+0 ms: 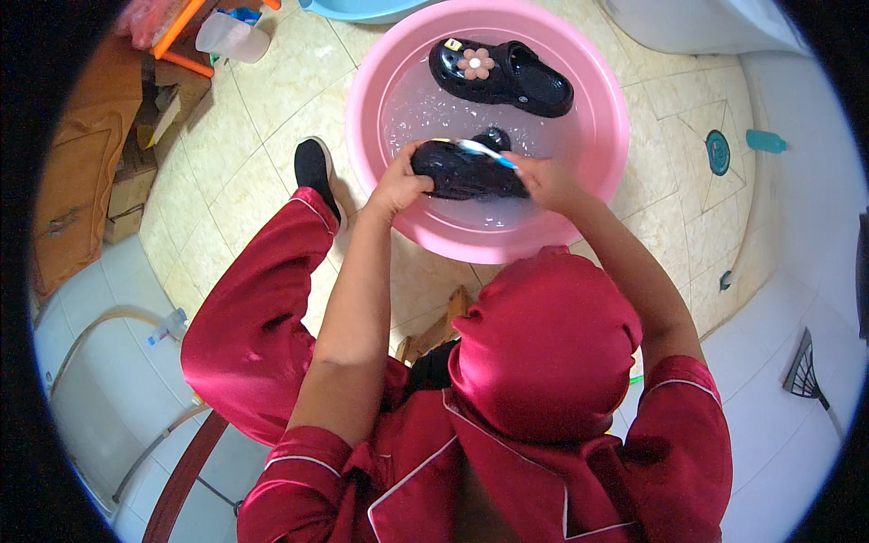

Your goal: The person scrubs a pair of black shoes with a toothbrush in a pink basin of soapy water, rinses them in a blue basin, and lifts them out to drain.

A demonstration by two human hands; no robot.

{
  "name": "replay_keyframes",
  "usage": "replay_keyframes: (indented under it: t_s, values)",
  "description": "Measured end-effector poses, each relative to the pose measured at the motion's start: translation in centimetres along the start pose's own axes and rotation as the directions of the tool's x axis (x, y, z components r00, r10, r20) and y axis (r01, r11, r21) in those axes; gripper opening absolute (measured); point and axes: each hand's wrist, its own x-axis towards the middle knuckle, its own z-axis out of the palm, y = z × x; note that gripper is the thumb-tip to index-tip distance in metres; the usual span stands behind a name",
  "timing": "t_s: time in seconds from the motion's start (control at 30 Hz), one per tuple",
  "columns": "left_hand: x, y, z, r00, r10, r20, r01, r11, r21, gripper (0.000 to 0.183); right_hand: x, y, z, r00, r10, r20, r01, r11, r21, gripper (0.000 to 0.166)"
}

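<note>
A round pink plastic basin (372, 68) of cloudy water stands on the floor before me. My left hand (402, 182) grips one end of a wet black clog (461, 178), held tilted over the water in the near half of the basin. In my right hand (551, 180) is a white and blue toothbrush (490, 153), its head against the clog's upper edge. Whether my right fingers also touch the clog, I cannot tell. A second black clog (502, 76), bearing a pinkish flower charm with a white centre, lies sole down at the basin's far side.
Beyond the basin is a light blue tub (370, 9). A translucent plastic cup (234, 38) lies by an orange rack (183, 62) at the upper left. At the right are a floor drain (717, 153), a teal bottle (767, 141) and a black fly swatter (804, 372).
</note>
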Motion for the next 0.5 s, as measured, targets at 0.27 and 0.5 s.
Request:
replay_keyframes:
  t_s: [0.27, 0.5]
  values:
    - [1.7, -2.1, -1.0, 0.982, -0.098, -0.160, 0.123, 0.981, 0.152, 0.048, 1.8, 5.6, 0.9, 0.921, 0.386, -0.043, -0.359, 0.804, -0.474, 0.030]
    - [1.1, 0.1, 1.7, 0.942, -0.152, -0.298, 0.261, 0.892, 0.368, 0.058, 3.9, -6.2, -0.8, 0.989, 0.140, -0.045, -0.138, 0.989, 0.057, 0.030]
